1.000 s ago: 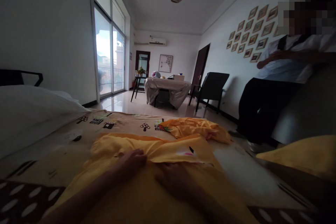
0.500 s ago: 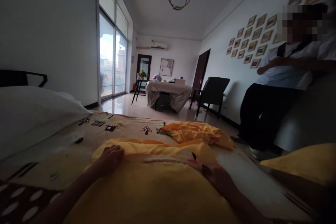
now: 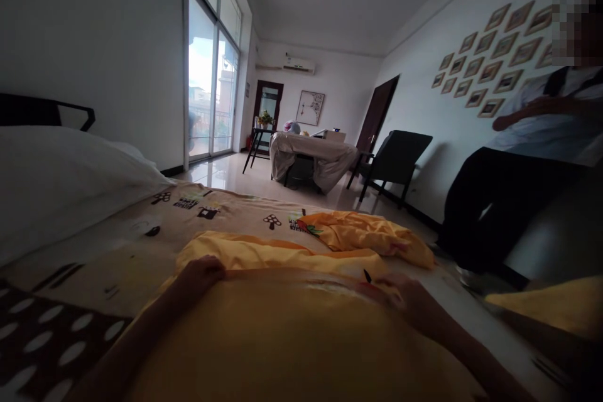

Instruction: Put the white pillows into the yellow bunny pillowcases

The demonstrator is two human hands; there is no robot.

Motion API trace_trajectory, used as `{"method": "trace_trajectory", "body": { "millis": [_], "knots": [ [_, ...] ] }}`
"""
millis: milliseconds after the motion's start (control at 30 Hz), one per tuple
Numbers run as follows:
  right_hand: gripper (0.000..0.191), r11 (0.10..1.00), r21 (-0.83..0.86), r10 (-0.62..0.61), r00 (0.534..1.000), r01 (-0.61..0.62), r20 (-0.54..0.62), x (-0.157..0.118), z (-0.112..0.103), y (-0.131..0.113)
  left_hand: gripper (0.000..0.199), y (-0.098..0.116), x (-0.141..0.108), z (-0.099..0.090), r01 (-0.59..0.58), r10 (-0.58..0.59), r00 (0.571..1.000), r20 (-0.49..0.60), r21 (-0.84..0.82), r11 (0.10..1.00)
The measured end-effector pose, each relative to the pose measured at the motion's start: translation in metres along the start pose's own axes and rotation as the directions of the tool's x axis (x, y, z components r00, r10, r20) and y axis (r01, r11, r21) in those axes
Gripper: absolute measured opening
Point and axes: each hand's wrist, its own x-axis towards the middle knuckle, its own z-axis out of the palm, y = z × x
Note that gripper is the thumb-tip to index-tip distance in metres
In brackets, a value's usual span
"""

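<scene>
Left hand (image 3: 205,273) curls tight on the yellow cloth (image 3: 292,339), lying over the sheet (image 3: 240,215); right hand (image 3: 409,299) pinches the cloth's edge

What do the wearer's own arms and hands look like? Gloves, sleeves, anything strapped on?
The left hand and right hand are ungloved. The left forearm and right forearm show no sleeves. No watch, bracelet or cable visible at either wrist. Too dim and soft to rule out rings or small markings.
</scene>
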Motion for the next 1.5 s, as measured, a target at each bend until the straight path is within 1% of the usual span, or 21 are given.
{"method": "trace_trajectory", "body": {
  "millis": [67, 100, 133, 167, 200, 267, 300, 333, 367, 433, 500, 567, 667, 733, 833, 900, 967, 1100, 1300, 1400, 1500],
  "knots": [
    [0.029, 0.992, 0.049, -0.116, 0.992, 0.113, 0.054, 0.012, -0.003, -0.055, 0.025, -0.002, 0.0, 0.001, 0.017, -0.017, 1.0, 0.01, -0.019, 1.0],
    [0.03, 0.979, 0.07, -0.198, 0.977, 0.193, 0.08, 0.017, -0.001, -0.084, 0.024, -0.003, 0.0, 0.002, 0.009, -0.009, 1.0, 0.012, -0.007, 1.0],
    [0.031, 0.957, 0.078, -0.289, 0.949, 0.281, 0.124, 0.02, 0.003, -0.113, 0.023, -0.004, 0.0, 0.003, -0.01, 0.009, 1.0, 0.01, 0.025, 1.0],
    [0.033, 0.918, 0.084, -0.396, 0.899, 0.386, 0.189, 0.023, 0.011, -0.141, 0.021, -0.005, -0.001, 0.005, -0.032, 0.032, 0.999, 0.003, 0.074, 0.997],
    [0.035, 0.867, 0.087, -0.495, 0.829, 0.491, 0.259, 0.025, 0.022, -0.165, 0.02, -0.006, -0.002, 0.007, -0.043, 0.046, 0.999, -0.015, 0.139, 0.989],
    [0.031, 0.764, 0.063, -0.621, 0.705, 0.642, 0.342, 0.029, 0.048, -0.205, 0.018, -0.008, -0.004, 0.011, -0.004, 0.024, 0.997, -0.075, 0.264, 0.964],
    [0.028, 0.726, 0.035, -0.648, 0.667, 0.687, 0.368, 0.031, 0.063, -0.219, 0.017, -0.008, -0.006, 0.012, 0.038, -0.008, 0.995, -0.1, 0.301, 0.953],
    [0.025, 0.704, 0.003, -0.657, 0.649, 0.711, 0.383, 0.035, 0.077, -0.23, 0.016, -0.007, -0.008, 0.012, 0.081, -0.047, 0.993, -0.112, 0.318, 0.944],
    [0.024, 0.696, -0.024, -0.652, 0.646, 0.717, 0.396, 0.038, 0.09, -0.238, 0.015, -0.005, -0.01, 0.012, 0.115, -0.084, 0.99, -0.111, 0.321, 0.94],
    [0.026, 0.721, -0.059, -0.612, 0.675, 0.69, 0.411, 0.045, 0.111, -0.249, 0.014, -0.001, -0.013, 0.011, 0.134, -0.116, 0.99, -0.077, 0.299, 0.945],
    [0.028, 0.766, -0.07, -0.564, 0.72, 0.639, 0.406, 0.049, 0.123, -0.253, 0.017, 0.003, -0.014, 0.009, 0.13, -0.122, 0.991, -0.048, 0.271, 0.954],
    [0.027, 0.799, -0.075, -0.53, 0.758, 0.597, 0.381, 0.049, 0.128, -0.255, 0.017, 0.005, -0.015, 0.008, 0.131, -0.125, 0.991, -0.039, 0.234, 0.963],
    [0.024, 0.838, -0.053, -0.504, 0.809, 0.542, 0.301, 0.05, 0.128, -0.256, 0.017, 0.005, -0.015, 0.007, 0.158, -0.149, 0.987, -0.059, 0.208, 0.965],
    [0.026, 0.857, -0.021, -0.484, 0.817, 0.515, 0.313, 0.055, 0.129, -0.257, 0.017, 0.007, -0.016, 0.006, 0.177, -0.166, 0.984, -0.072, 0.213, 0.961],
    [0.03, 0.878, -0.014, -0.429, 0.799, 0.479, 0.422, 0.065, 0.135, -0.261, 0.019, 0.014, -0.017, 0.004, 0.204, -0.19, 0.978, -0.082, 0.229, 0.952],
    [0.031, 0.886, -0.028, -0.402, 0.796, 0.463, 0.453, 0.071, 0.14, -0.264, 0.021, 0.019, -0.017, 0.003, 0.23, -0.21, 0.972, -0.103, 0.256, 0.939],
    [0.03, 0.889, -0.041, -0.393, 0.805, 0.456, 0.445, 0.072, 0.142, -0.269, 0.023, 0.021, -0.016, 0.003, 0.233, -0.2, 0.97, -0.139, 0.295, 0.927],
    [0.028, 0.911, -0.074, -0.344, 0.847, 0.405, 0.406, 0.071, 0.138, -0.279, 0.022, 0.017, -0.015, 0.006, 0.155, -0.082, 0.976, -0.203, 0.372, 0.915],
    [0.024, 0.964, -0.031, -0.234, 0.905, 0.262, 0.355, 0.077, 0.137, -0.283, 0.022, 0.013, -0.012, 0.007, 0.073, 0.01, 0.979, -0.202, 0.397, 0.915],
    [0.025, 0.981, -0.002, -0.184, 0.927, 0.196, 0.327, 0.079, 0.137, -0.283, 0.019, 0.011, -0.012, 0.002, 0.03, 0.039, 0.981, -0.188, 0.349, 0.937],
    [0.024, 0.981, 0.02, -0.19, 0.934, 0.193, 0.302, 0.08, 0.13, -0.285, 0.019, 0.005, -0.011, -0.002, -0.007, 0.045, 0.981, -0.189, 0.201, 0.979]
  ]
}}
